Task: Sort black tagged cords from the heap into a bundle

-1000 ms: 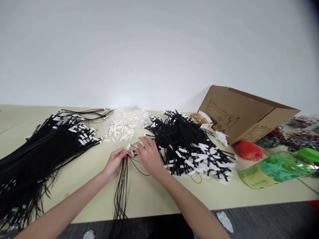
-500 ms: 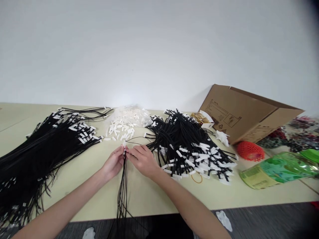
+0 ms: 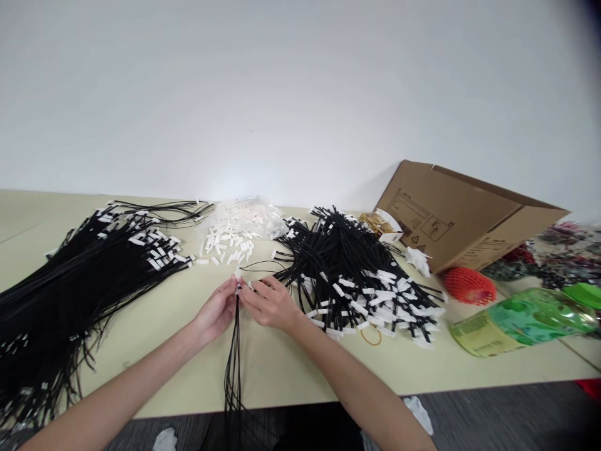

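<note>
From my remote feed I can read no words, only a black triangular sign (image 3: 414, 240) and a framed line drawing (image 3: 436, 227) beside tiny print on the brown cardboard box (image 3: 457, 210), and the yellow-green label (image 3: 491, 335) on the translucent green plastic bottle (image 3: 526, 316) is illegible.

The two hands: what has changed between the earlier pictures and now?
The right hand moved left and slightly toward the body; its fingertips now meet the left hand at the black cable bundle's upper end. The left hand kept its hold. The cardboard box and green bottle stayed put.
</note>
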